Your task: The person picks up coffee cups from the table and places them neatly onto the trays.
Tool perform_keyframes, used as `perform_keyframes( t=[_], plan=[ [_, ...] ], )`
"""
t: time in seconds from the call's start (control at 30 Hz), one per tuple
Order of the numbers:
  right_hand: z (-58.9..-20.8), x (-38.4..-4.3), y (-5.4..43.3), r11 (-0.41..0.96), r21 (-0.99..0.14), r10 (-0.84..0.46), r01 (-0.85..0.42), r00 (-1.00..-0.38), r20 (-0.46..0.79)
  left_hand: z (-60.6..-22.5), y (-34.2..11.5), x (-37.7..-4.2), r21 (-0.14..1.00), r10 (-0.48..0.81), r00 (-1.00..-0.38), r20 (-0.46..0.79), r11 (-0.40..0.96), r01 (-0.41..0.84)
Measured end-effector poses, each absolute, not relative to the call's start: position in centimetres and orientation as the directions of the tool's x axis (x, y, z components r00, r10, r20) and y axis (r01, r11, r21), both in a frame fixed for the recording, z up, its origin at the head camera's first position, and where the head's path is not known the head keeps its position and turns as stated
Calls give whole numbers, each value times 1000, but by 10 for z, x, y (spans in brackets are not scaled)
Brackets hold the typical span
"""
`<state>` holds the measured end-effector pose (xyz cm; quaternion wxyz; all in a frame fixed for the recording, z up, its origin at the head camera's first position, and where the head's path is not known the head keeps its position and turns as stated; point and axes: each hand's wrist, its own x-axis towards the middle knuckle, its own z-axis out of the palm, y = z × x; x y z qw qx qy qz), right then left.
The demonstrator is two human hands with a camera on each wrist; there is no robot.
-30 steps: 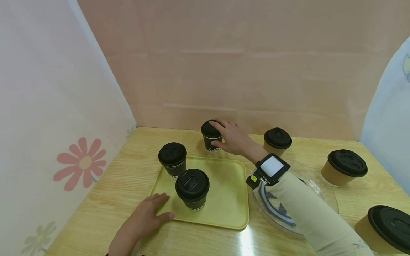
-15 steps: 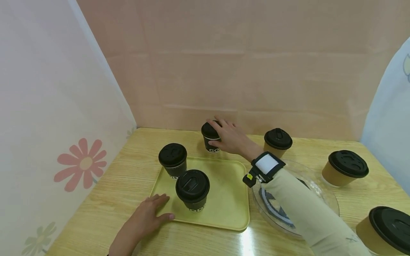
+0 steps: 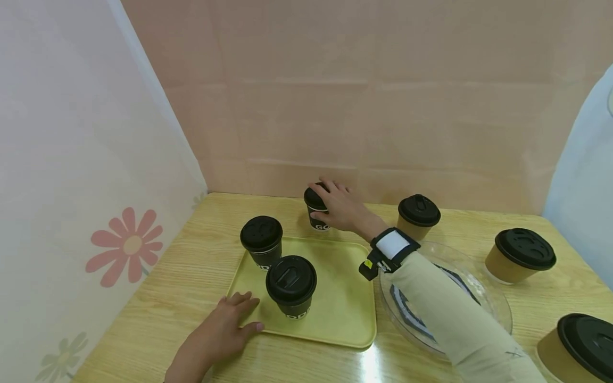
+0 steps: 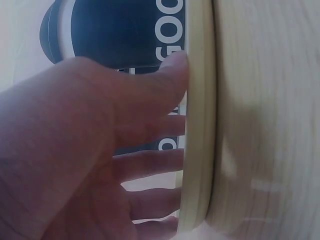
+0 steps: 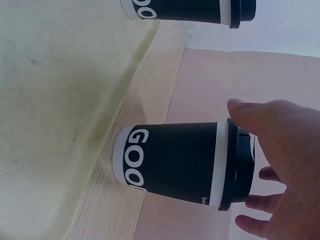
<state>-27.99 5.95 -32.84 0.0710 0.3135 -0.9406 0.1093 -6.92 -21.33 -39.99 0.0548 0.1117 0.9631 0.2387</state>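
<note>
A black paper cup with a black lid (image 3: 316,201) stands upright on the table behind the yellow tray (image 3: 342,319). My right hand (image 3: 342,208) is at that cup, thumb and fingers spread about its lid. In the right wrist view the thumb lies on one side of the cup (image 5: 175,162) and the fingers on the other, with no firm grip showing. My left hand (image 3: 225,327) rests at the tray's front left corner, fingers fairly straight, thumb and fingertips touching the rim (image 4: 197,125). Two more black cups, a rear one (image 3: 261,239) and a front one (image 3: 291,284), stand on the tray.
On the right side, tan cups with black lids stand at the back (image 3: 417,215), farther right (image 3: 519,255) and at the front corner (image 3: 577,348). A clear round plate (image 3: 495,306) lies partly under my right forearm. A brown backdrop rises behind the table.
My right hand has shifted slightly left at the lid of the cup behind the tray. My left hand and the cups stay put; the view has shifted a little.
</note>
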Motion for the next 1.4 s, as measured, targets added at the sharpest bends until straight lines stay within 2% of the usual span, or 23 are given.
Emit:
perform_keyframes(
  t=[0.23,0.6,1.0,1.4],
  plan=[
    [-332,-283,59,795,-153,-558,-587,-806,198,-400,-211,-70,452,242,-970,-17,867,209],
    [-336,-285,56,794,-158,-559,-587,-808,190,-405,-211,-71,367,238,-965,106,893,260],
    [-333,-286,54,808,-179,-543,-562,-827,145,-403,-212,-72,398,216,-974,66,889,224],
    [-333,-288,54,814,-143,-543,-563,-825,156,-401,-211,-72,414,186,-982,32,892,182]
  ],
)
